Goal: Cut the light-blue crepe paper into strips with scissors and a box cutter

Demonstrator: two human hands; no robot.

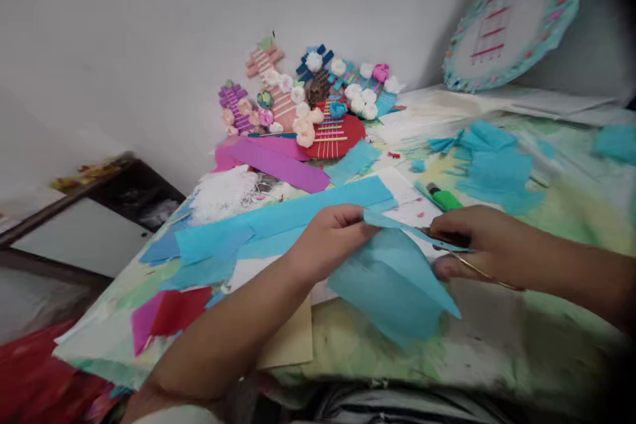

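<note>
A sheet of blue crepe paper hangs from my left hand, whose thumb and fingers pinch its upper edge. My right hand is closed on scissors with a gold-coloured handle. The scissor blades are mostly hidden by the fingers and the paper. A narrow strip along the paper's top edge reaches across to the right hand. Just behind that hand lies a green tube with a dark cap. Long blue paper strips lie flat beyond my left hand.
Craft guitars with paper flowers lean against the wall at the back. Purple paper, white shredded paper and crumpled blue paper lie on the table. A larger decorated piece stands at back right. A shelf unit is at left.
</note>
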